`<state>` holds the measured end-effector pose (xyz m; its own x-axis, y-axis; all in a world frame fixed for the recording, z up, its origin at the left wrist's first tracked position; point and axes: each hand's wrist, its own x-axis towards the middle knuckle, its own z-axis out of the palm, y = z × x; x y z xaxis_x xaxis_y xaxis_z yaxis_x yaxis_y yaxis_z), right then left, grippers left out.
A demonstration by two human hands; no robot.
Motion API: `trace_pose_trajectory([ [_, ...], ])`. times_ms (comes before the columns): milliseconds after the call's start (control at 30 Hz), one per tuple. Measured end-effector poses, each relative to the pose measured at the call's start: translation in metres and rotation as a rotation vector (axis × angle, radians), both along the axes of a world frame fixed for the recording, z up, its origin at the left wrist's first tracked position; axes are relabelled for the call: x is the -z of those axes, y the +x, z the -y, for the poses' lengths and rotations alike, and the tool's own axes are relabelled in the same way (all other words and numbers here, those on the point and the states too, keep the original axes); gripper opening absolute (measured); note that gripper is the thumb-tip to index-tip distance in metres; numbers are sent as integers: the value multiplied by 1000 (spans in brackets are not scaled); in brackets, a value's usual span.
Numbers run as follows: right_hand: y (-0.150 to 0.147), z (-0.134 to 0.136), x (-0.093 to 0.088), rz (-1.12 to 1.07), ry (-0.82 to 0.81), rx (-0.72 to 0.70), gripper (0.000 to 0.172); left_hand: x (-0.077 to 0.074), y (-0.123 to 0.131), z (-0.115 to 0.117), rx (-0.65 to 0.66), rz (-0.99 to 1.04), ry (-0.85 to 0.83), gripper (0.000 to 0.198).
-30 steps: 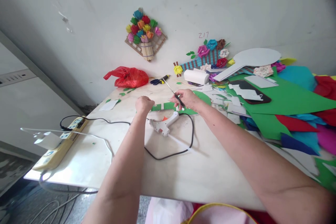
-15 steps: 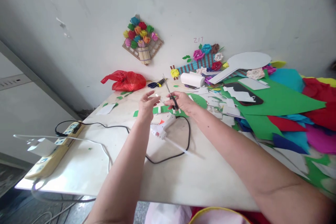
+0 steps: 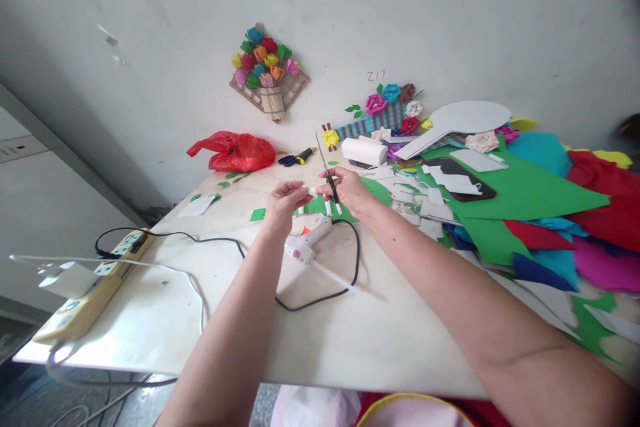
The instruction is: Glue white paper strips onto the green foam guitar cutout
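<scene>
My right hand point(image 3: 349, 190) is wrapped round a pair of black-handled scissors point(image 3: 331, 185), whose blades point up and away from me. Its fingertips meet those of my left hand point(image 3: 287, 202) at a small white piece point(image 3: 313, 191), which the left fingers pinch; its exact kind is too small to make out. Under both hands lies a green paper shape point(image 3: 370, 192) with short white rolls point(image 3: 328, 207) on it. Nearer to me a white hot glue gun point(image 3: 303, 247) rests on the table, a clear glue stick point(image 3: 336, 278) jutting from its back.
Paper scraps point(image 3: 407, 193), a phone point(image 3: 463, 180) and coloured sheets point(image 3: 530, 173) crowd the right side. At the back lie a red plastic bag point(image 3: 240, 152) and pliers-like tool point(image 3: 297, 158). A power strip point(image 3: 95, 287) with cables lines the left edge. Paper flowers point(image 3: 265, 60) hang on the wall.
My left hand has moved right, its fingertips now meeting my right hand's at the white piece. The scissors have turned slightly more upright. The view has shifted a little.
</scene>
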<state>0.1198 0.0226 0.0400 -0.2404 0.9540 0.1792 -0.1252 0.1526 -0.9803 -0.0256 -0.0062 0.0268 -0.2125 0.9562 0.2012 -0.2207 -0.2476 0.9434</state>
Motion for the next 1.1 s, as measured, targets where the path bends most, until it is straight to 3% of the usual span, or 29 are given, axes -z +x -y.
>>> trace_pose_trajectory([
  [200,5,0,-4,6,13,-55,36,1,-15,2,175,-91,-22,36],
  [400,2,0,-1,20,-13,-78,33,3,-15,0,176,-111,-20,33],
  [533,4,-2,0,19,-13,-31,31,6,-19,-3,101,-253,-36,31],
  [633,6,-3,0,26,0,-17,29,8,-24,-4,-1,-548,-64,23],
  [733,7,-3,-1,35,-15,3,27,7,-27,-6,-89,-1044,-3,13],
  [833,7,-2,-3,30,-35,27,25,5,-23,-8,-32,-1424,140,14],
  [967,7,-2,-3,18,-50,31,23,1,-12,-13,85,-1675,178,20],
  [1100,8,-4,-3,18,-53,30,22,3,-5,-19,161,-1797,198,20],
])
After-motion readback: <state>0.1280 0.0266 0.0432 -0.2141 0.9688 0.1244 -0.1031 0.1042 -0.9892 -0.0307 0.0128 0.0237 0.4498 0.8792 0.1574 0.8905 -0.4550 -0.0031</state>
